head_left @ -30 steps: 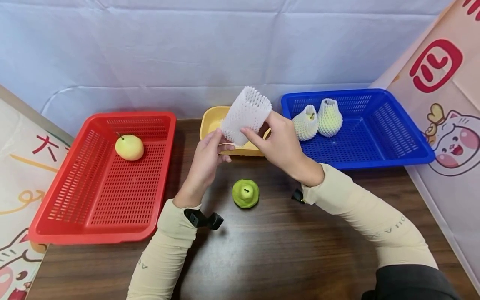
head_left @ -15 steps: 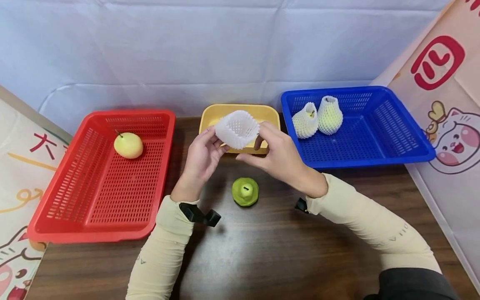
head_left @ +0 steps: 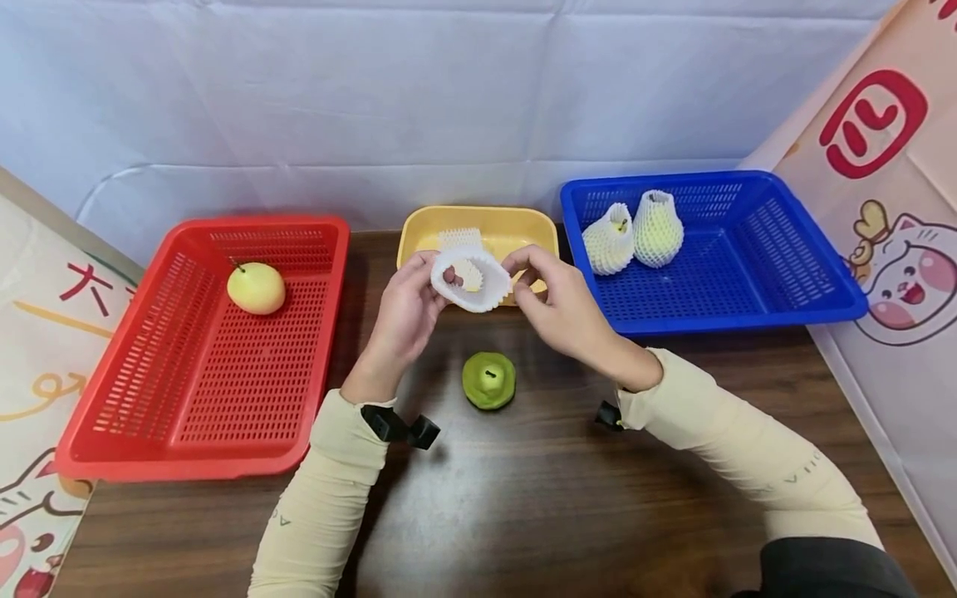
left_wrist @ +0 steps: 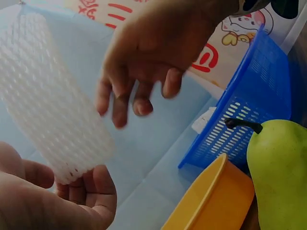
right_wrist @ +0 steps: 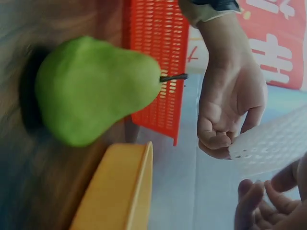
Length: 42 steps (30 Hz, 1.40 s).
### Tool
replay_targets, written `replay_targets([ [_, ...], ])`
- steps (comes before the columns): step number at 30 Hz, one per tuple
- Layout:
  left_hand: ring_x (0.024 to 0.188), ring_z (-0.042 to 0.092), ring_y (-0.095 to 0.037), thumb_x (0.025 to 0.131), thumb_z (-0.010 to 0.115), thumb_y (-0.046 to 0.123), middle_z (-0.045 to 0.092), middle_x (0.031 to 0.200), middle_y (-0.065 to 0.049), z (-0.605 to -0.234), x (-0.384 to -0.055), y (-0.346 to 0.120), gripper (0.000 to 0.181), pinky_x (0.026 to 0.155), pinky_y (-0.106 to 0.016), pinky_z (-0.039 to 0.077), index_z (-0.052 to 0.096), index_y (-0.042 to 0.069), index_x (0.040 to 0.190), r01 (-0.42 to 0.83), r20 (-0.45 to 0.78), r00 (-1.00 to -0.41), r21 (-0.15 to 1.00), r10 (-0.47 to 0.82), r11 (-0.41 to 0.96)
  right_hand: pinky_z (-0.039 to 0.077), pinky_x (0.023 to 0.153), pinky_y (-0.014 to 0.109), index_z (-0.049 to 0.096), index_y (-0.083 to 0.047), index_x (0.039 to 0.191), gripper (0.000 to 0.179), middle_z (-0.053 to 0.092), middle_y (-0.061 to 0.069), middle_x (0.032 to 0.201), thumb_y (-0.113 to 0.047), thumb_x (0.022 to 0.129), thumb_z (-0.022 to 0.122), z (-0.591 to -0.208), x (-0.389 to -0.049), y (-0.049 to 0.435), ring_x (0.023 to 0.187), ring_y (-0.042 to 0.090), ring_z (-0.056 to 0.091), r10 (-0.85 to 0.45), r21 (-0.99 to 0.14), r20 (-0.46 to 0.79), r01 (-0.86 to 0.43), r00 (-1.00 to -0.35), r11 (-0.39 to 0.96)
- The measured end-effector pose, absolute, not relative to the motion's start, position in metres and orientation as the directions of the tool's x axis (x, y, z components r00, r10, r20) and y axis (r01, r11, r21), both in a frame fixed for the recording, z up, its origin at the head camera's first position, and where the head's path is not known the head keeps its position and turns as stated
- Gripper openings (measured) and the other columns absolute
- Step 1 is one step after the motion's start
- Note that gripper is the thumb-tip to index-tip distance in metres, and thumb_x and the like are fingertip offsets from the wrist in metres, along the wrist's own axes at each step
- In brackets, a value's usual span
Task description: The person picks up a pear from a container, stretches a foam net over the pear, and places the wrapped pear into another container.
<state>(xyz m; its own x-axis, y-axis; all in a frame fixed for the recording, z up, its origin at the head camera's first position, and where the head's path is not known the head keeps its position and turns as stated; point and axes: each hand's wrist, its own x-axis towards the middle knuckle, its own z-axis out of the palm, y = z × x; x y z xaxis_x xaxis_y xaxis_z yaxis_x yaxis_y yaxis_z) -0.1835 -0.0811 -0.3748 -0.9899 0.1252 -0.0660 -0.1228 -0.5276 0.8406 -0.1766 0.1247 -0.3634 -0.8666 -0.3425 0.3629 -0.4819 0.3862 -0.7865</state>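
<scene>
My left hand (head_left: pixel 404 311) pinches a white foam fruit net (head_left: pixel 492 286) by its left edge, above the yellow tray's front rim. In the head view its round opening faces up toward me; the left wrist view shows the sleeve's length (left_wrist: pixel 53 96). My right hand (head_left: pixel 564 311) hovers at the net's right edge with loosely bent fingers. A small gap between those fingertips and the net shows in the left wrist view. Below both hands a green pear (head_left: pixel 489 382) stands upright on the table, stem up.
Behind the hands stands a yellow tray (head_left: pixel 534 218) with more foam netting (head_left: pixel 458 238) inside. At left, a red basket (head_left: pixel 247 465) holds a yellow pear (head_left: pixel 257 289). The blue basket (head_left: pixel 748 307) at right contains two net-wrapped pears (head_left: pixel 658 232). Brown tabletop (head_left: pixel 523 507) lies in front.
The net was held up by both hands; it has come down and its opening has tipped toward me. My right hand has let go and moved slightly right. The pear has stayed put.
</scene>
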Motion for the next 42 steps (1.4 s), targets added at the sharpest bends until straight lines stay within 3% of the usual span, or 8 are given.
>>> replay_targets([
  [4, 0.083, 0.057, -0.013, 0.110, 0.034, 0.007, 0.056, 0.088, -0.002, -0.372, -0.181, -0.079, 0.023, 0.076, -0.024, 0.048, 0.053, 0.007, 0.097, -0.131, -0.055, -0.984, 0.864, 0.167, -0.487, 0.048, 0.050, 0.028, 0.065, -0.002, 0.124, 0.026, 0.066, 0.012, 0.111, -0.010, 0.107, 0.047, -0.360, -0.185, 0.122, 0.060, 0.019, 0.056, -0.327, -0.918, 0.136, -0.243, -0.935, 0.312],
  [7, 0.083, 0.057, -0.011, 0.109, 0.036, 0.006, 0.056, 0.091, 0.000, -0.371, -0.179, -0.078, 0.022, 0.075, -0.024, 0.047, 0.053, 0.008, 0.095, -0.138, -0.056, -0.979, 0.887, 0.194, -0.441, 0.051, 0.064, 0.025, 0.063, 0.001, 0.132, 0.037, 0.064, 0.014, 0.123, -0.020, 0.111, 0.040, -0.359, -0.189, 0.118, 0.075, 0.014, 0.060, -0.346, -0.971, 0.007, -0.089, -0.938, 0.222],
  [10, 0.081, 0.056, -0.010, 0.108, 0.038, 0.006, 0.055, 0.089, 0.000, -0.372, -0.178, -0.076, 0.021, 0.072, -0.024, 0.046, 0.053, 0.008, 0.094, -0.137, -0.060, -0.978, 0.906, 0.200, -0.401, 0.051, 0.079, 0.023, 0.060, 0.004, 0.135, 0.044, 0.066, 0.009, 0.121, -0.026, 0.112, 0.037, -0.359, -0.191, 0.115, 0.096, 0.010, 0.060, -0.352, -0.988, -0.092, 0.042, -0.932, 0.147],
  [16, 0.081, 0.056, -0.009, 0.109, 0.040, 0.008, 0.055, 0.091, -0.001, -0.374, -0.178, -0.076, 0.018, 0.070, -0.021, 0.047, 0.053, 0.005, 0.096, -0.141, -0.084, -0.981, 0.928, 0.176, -0.346, 0.037, 0.050, 0.019, 0.062, 0.003, 0.123, 0.046, 0.065, -0.003, 0.085, -0.032, 0.112, 0.035, -0.360, -0.191, 0.113, 0.061, 0.008, 0.049, -0.387, -0.978, -0.205, 0.197, -0.899, 0.062],
  [21, 0.079, 0.054, -0.013, 0.109, 0.041, 0.009, 0.054, 0.085, -0.003, -0.374, -0.178, -0.076, 0.018, 0.068, -0.020, 0.047, 0.053, 0.003, 0.097, -0.146, -0.093, -0.980, 0.937, 0.173, -0.318, 0.030, 0.050, 0.020, 0.063, -0.002, 0.109, 0.039, 0.062, -0.004, 0.081, -0.033, 0.111, 0.040, -0.362, -0.192, 0.113, 0.064, 0.009, 0.046, -0.386, -0.972, -0.234, 0.227, -0.892, 0.065],
  [28, 0.077, 0.054, -0.014, 0.105, 0.039, 0.001, 0.053, 0.082, -0.002, -0.376, -0.175, -0.077, 0.022, 0.075, -0.024, 0.048, 0.057, 0.007, 0.094, -0.169, -0.091, -0.974, 0.901, 0.207, -0.400, 0.034, 0.057, 0.020, 0.060, -0.007, 0.103, 0.026, 0.057, -0.003, 0.083, -0.026, 0.111, 0.043, -0.364, -0.189, 0.111, 0.068, 0.009, 0.046, -0.332, -0.973, -0.229, 0.220, -0.915, 0.064],
  [35, 0.085, 0.059, -0.015, 0.109, 0.035, 0.006, 0.060, 0.092, -0.002, -0.380, -0.175, -0.077, 0.030, 0.080, -0.028, 0.050, 0.058, 0.010, 0.091, -0.188, -0.047, -0.964, 0.817, 0.262, -0.546, 0.037, 0.053, 0.020, 0.055, 0.004, 0.125, 0.025, 0.052, 0.000, 0.076, -0.006, 0.105, 0.043, -0.371, -0.183, 0.110, 0.063, 0.011, 0.044, -0.288, -0.981, -0.196, 0.181, -0.937, 0.076],
  [42, 0.083, 0.055, -0.012, 0.111, 0.032, 0.009, 0.056, 0.093, -0.001, -0.382, -0.167, -0.075, 0.027, 0.071, -0.025, 0.047, 0.052, 0.011, 0.094, -0.200, -0.056, -0.965, 0.789, 0.257, -0.581, 0.038, 0.054, 0.024, 0.058, 0.002, 0.109, 0.016, 0.055, 0.001, 0.077, -0.005, 0.104, 0.045, -0.381, -0.174, 0.113, 0.061, 0.011, 0.045, -0.278, -0.993, -0.110, 0.095, -0.954, 0.065],
])
